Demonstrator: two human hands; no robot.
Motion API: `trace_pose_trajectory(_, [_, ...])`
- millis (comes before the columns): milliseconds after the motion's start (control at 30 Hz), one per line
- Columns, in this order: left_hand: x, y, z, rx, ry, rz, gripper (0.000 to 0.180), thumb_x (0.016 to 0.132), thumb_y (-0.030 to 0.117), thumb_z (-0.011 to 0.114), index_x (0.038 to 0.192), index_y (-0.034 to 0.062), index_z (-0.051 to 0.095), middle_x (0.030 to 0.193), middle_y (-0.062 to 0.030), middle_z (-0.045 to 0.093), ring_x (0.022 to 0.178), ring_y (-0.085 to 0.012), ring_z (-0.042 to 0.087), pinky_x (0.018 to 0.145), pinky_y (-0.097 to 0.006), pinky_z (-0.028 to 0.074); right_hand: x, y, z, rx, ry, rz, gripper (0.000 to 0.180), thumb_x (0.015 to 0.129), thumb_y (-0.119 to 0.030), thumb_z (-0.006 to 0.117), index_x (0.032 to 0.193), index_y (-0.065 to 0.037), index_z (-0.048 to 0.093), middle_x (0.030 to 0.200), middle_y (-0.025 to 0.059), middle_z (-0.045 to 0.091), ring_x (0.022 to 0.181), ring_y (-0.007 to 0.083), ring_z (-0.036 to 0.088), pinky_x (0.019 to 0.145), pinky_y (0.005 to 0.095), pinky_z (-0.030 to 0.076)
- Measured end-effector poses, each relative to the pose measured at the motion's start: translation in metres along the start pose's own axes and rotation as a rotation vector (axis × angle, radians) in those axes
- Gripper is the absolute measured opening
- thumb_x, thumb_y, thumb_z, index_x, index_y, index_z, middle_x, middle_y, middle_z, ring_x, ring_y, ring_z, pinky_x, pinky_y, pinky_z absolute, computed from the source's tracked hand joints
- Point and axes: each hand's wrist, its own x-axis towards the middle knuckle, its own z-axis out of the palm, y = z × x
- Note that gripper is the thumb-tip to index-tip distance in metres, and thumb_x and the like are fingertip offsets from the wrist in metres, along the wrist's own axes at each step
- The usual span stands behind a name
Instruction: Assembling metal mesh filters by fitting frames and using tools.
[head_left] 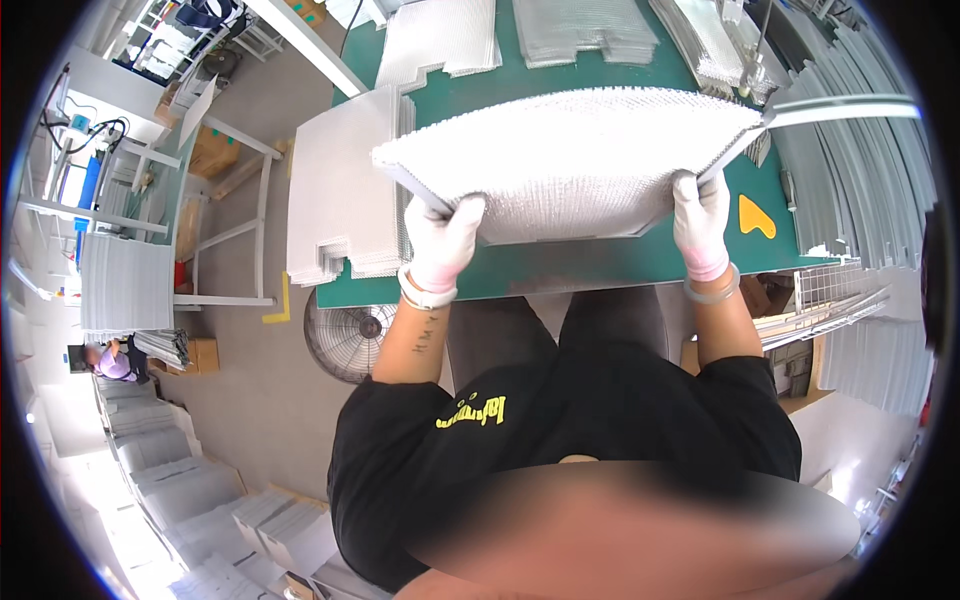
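A stack of white honeycomb sheets (570,165) is held just above the green tabletop (560,265), clamped at its near edge by the left hand (443,240) and right hand (701,222). Edges seemingly flush; both grips should be kept level.

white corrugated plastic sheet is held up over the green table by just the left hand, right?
Not quite: both hands hold it. In the head view the left hand and the right hand, both in white gloves, grip the near edge of the white corrugated plastic sheet over the green table.
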Motion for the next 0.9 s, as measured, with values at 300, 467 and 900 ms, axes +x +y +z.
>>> trace_pose_trajectory(300, [0.054,0.081,0.000,0.178,-0.127,0.090,0.017,0.086,0.004,0.065,0.101,-0.0032,0.069,0.093,-0.0061,0.069,0.083,-0.0118,0.063,0.074,-0.025,0.050,0.064,-0.102,0.016,-0.066,-0.211,-0.210,0.029,0.100,-0.011,0.050,0.122,0.004,0.060,0.109,0.0098,0.070,0.093,0.0148,0.064,0.084,0.0263,0.050])
trace_pose_trajectory(467, [0.016,0.075,0.029,0.131,-0.112,0.455,0.010,0.081,0.003,0.066,0.090,0.0005,0.070,0.089,-0.0093,0.070,0.079,-0.0196,0.066,0.068,-0.032,0.053,0.045,-0.075,-0.010,-0.283,-0.071,-0.372,0.034,0.100,-0.035,0.060,0.101,-0.001,0.055,0.084,0.0134,0.061,0.081,0.0244,0.062,0.073,0.0383,0.051])
trace_pose_trajectory(900, [-0.022,-0.017,-0.029,0.411,-1.238,-0.099,0.066,0.091,0.050,0.063,0.134,-0.0002,0.056,0.139,-0.0217,0.054,0.123,-0.0361,0.054,0.106,-0.047,0.040,-0.053,-0.082,-0.015,0.215,-0.415,-0.835,0.057,0.097,-0.052,0.059,0.069,-0.007,0.039,0.058,0.0076,0.053,0.040,0.0118,0.052,0.032,0.0235,0.029])
